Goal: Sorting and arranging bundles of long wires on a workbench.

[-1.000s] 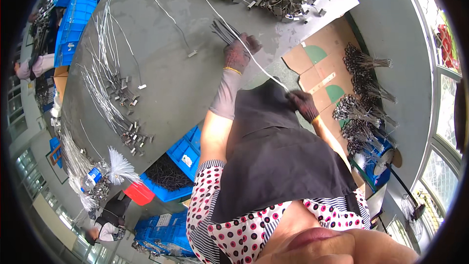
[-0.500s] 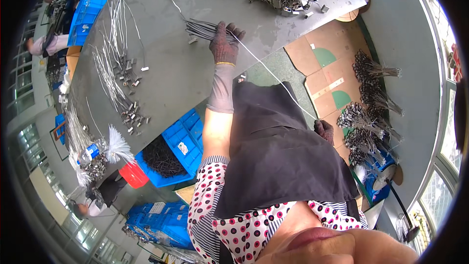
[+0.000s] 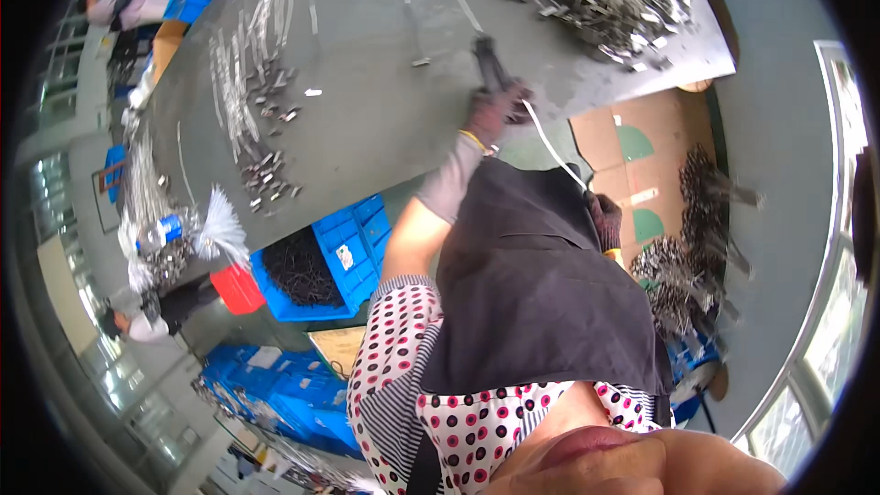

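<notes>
My left hand (image 3: 500, 112), in a dark glove, is closed round a bundle of thin dark strands (image 3: 490, 62) above the table's near edge. A white cable (image 3: 547, 144) runs from that hand down to my right hand (image 3: 605, 220). The gloved right hand is closed at the cable's other visible end, beside my black apron (image 3: 541, 289). Motion blurs the left fingers and the bundle. A thin pale piece of wire (image 3: 467, 9) shows just beyond the bundle's tip.
A grey metal table (image 3: 367, 119) bears a heap of wires with metal pieces (image 3: 587, 0) at the far right and loose white wires (image 3: 229, 92) on the left. Below stands a blue crate (image 3: 353, 247) with black strands. Cardboard (image 3: 632, 165) and tied bundles (image 3: 701, 202) lie right.
My left hand has come nearer and to the right with the dark bundle, which has swung more upright. My right hand has risen slightly, and the cable span between the hands is shorter.
</notes>
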{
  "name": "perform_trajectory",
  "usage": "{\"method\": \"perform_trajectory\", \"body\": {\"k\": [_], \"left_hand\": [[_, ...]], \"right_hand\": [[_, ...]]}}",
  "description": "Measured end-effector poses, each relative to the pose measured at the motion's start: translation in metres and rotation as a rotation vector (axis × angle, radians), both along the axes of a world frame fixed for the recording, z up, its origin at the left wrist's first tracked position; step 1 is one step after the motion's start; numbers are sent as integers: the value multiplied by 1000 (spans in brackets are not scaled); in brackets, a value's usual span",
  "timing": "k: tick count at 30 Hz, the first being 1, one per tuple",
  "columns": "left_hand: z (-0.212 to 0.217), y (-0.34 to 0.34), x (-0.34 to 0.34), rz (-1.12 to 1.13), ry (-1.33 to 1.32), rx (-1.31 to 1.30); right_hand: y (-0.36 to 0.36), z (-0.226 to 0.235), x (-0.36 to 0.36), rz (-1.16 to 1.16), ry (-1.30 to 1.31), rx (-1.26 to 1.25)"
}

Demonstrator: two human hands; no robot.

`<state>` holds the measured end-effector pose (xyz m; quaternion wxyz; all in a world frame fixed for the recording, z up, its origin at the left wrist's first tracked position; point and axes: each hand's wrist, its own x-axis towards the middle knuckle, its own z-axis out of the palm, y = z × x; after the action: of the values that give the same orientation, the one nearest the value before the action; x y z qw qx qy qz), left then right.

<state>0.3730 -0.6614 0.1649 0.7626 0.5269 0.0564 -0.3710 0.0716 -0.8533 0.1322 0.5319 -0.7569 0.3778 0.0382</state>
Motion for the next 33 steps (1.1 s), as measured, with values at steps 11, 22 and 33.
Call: {"method": "perform_trajectory", "body": {"k": [11,22,33], "left_hand": [[68,16,41,196,-29,-58],[56,42,65,117,-356,256],[-6,78,157,136,-215,504]], "right_hand": [[92,111,219,189,-101,499],[106,103,336,121,-86,504],[119,55,400,279,-304,-340]]}}
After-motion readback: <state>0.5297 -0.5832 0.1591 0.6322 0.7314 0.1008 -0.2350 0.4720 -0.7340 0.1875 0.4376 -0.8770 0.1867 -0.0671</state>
